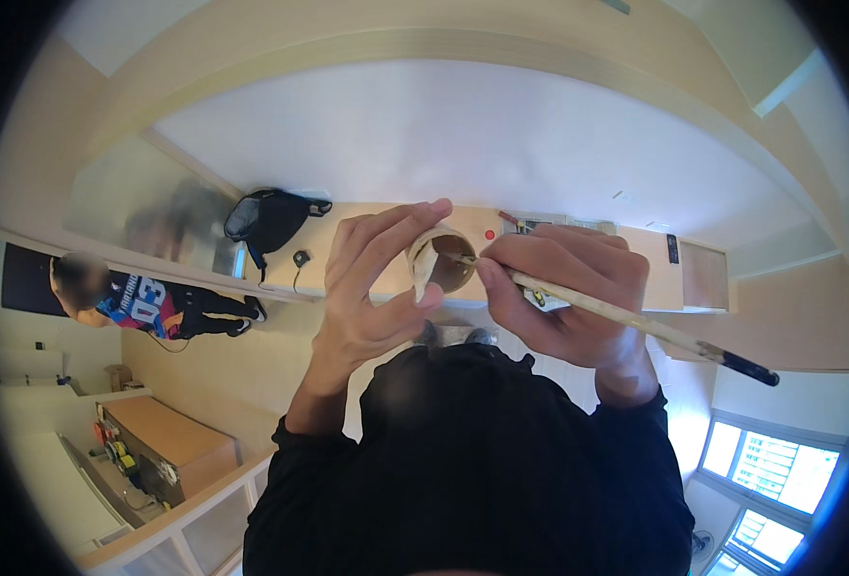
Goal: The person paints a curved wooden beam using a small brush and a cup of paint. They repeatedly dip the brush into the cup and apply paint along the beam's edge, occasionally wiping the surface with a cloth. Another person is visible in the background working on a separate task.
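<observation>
My left hand [362,278] wraps its fingers and thumb round a small round cup [455,275] at the centre of the view. The cup has a pale rim streaked with whitish stuff and a brownish inside; what lies at its bottom is hard to make out. Pinched in my right hand [578,283] is a long thin paintbrush [647,326] with a pale, stained handle and a black end that points out to the lower right. The brush's tip reaches over the rim into the cup.
Beyond my hands runs a light wooden surface with a black bag [276,227], a tape measure [301,258] and a small red round thing [489,234]. Another person [146,300] is at the far left. A brown cabinet [170,422] with tools beside it stands lower left; windows [770,466] are lower right.
</observation>
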`<state>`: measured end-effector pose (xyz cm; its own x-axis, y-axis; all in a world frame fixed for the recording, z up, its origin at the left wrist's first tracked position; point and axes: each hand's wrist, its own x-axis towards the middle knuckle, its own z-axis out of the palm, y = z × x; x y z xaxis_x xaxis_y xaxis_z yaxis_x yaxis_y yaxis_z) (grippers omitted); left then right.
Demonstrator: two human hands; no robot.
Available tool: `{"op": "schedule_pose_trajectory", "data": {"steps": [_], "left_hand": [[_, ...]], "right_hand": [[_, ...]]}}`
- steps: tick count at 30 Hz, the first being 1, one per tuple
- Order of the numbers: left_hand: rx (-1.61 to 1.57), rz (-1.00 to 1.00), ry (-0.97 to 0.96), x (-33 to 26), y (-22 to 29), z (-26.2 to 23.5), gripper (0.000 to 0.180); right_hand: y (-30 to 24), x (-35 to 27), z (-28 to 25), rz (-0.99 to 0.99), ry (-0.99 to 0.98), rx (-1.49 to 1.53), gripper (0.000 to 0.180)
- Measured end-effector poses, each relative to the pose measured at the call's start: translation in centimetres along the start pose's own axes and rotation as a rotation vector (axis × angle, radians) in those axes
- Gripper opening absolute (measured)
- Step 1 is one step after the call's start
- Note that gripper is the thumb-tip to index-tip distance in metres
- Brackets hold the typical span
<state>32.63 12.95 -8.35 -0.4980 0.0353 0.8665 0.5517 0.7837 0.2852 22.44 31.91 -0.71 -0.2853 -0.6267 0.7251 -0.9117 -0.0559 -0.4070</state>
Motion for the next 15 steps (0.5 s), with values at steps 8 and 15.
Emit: {"op": "schedule_pose_trajectory", "data": {"steps": [8,15], "left_hand": [[0.042,0.027,0.011,0.6,-0.6,1.0,0.033],[0.078,0.051,-0.001,0.9,-0.8,1.6,0.038]], "right_hand": [[1.5,-0.2,0.5,0.002,-0.004,0.06,0.009],[2.3,-0.3,0.3,0.006,0.007,0.095,0.008]]}}
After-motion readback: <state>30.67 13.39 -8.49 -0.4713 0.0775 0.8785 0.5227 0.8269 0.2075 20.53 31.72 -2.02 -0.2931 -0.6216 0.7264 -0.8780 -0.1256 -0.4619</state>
